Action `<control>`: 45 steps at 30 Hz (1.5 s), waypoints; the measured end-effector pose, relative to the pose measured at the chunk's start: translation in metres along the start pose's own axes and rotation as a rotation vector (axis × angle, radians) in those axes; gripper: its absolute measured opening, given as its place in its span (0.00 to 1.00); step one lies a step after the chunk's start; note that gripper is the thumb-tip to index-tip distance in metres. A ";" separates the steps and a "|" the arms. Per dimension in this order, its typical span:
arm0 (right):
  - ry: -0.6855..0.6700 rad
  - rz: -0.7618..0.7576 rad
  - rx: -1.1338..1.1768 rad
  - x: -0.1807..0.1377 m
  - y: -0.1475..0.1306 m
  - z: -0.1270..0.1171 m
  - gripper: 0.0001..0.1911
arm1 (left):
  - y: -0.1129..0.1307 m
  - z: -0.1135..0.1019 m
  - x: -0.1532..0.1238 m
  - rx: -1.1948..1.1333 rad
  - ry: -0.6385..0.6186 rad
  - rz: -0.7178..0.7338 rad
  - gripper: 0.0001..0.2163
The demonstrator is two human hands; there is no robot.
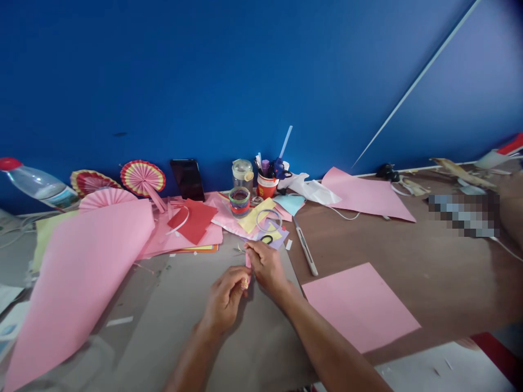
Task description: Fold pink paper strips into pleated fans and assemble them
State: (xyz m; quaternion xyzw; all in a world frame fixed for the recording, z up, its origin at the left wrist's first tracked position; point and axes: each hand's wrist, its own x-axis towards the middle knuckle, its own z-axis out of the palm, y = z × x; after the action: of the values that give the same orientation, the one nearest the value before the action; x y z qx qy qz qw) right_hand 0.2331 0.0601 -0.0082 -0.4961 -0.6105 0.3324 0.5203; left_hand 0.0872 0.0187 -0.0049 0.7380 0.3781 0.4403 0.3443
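Observation:
Both my hands meet over a grey cutting mat (183, 305) on the brown table. My left hand (225, 299) pinches the lower end of a narrow folded pink paper strip (247, 262). My right hand (266, 265) has its fingers closed round the strip's upper end. The strip stands roughly upright between them, with a yellowish tip showing at the bottom. A pink square sheet (359, 305) lies just right of my right forearm. A craft knife (305, 246) lies beyond it.
A large curled pink sheet (77, 272) covers the left. Behind are paper fans (142, 178), a red sheet (194, 220), a phone (188, 178), a jar (242, 173), a tape roll (239, 200), a pen cup (267, 185), a bottle (38, 185) and another pink sheet (365, 193).

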 end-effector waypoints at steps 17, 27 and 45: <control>0.015 0.130 0.025 0.000 -0.004 0.001 0.11 | -0.001 0.004 -0.005 0.347 0.036 -0.122 0.07; -0.226 0.144 0.142 -0.004 0.000 0.008 0.10 | -0.002 -0.004 0.003 0.154 0.092 -0.287 0.09; -0.306 0.097 0.171 -0.004 -0.013 0.007 0.13 | -0.006 -0.003 0.008 -0.016 0.167 -0.437 0.07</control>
State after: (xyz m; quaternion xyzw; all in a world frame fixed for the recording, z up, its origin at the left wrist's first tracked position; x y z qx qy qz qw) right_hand 0.2233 0.0535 0.0011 -0.4227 -0.6274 0.4793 0.4450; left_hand 0.0861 0.0293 -0.0057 0.5971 0.5526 0.4176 0.4047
